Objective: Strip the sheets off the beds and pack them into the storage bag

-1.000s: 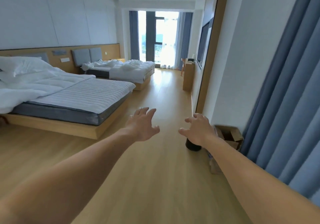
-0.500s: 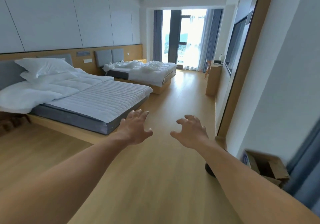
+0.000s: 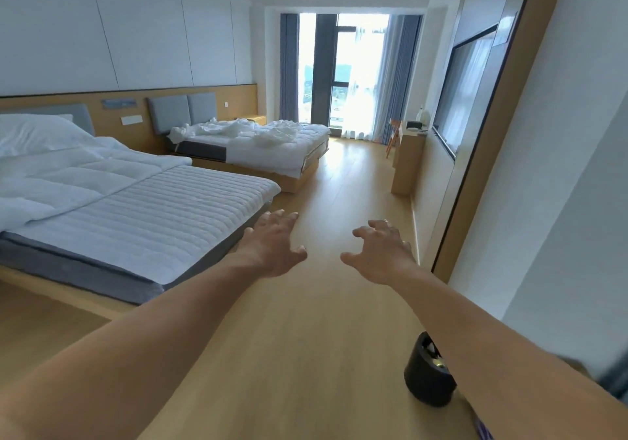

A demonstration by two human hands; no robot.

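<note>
Hands: left hand (image 3: 272, 246) and right hand (image 3: 380, 252), both empty, fingers spread and loosely bent. They are held out ahead of us over the floor (image 3: 306, 337), apart from each other and touching nothing. We judge them raised in readiness for the walk to the beds, not yet at work.

Sheets: rumpled white linen (image 3: 244, 130) is heaped on the far bed (image 3: 272, 164), by the window. We think it is loose enough to gather in one armful.

Near bed (image 3: 112, 280), left: a ribbed white pad (image 3: 163, 215) lies bare over its near half. A duvet (image 3: 68, 181) is folded back toward the pillow (image 3: 34, 134), likely to clear the pad. We cannot tell whether a sheet lies under the duvet.

Storage: no bag in view, so we cannot say where it stands.

Surroundings:
- grey headboard (image 3: 200, 106) behind the far bed
- window (image 3: 350, 66) with blue curtains (image 3: 394, 76) at the far end
- desk (image 3: 406, 164) against the right wall, with a dark screen (image 3: 465, 89) mounted beyond it
- black bin (image 3: 430, 371) on the floor, near right, partly behind our right forearm

Progress, as we judge it: early. The next move calls for a reach down to the nearest loose linen. The bin sits near our path and could be kicked.
</note>
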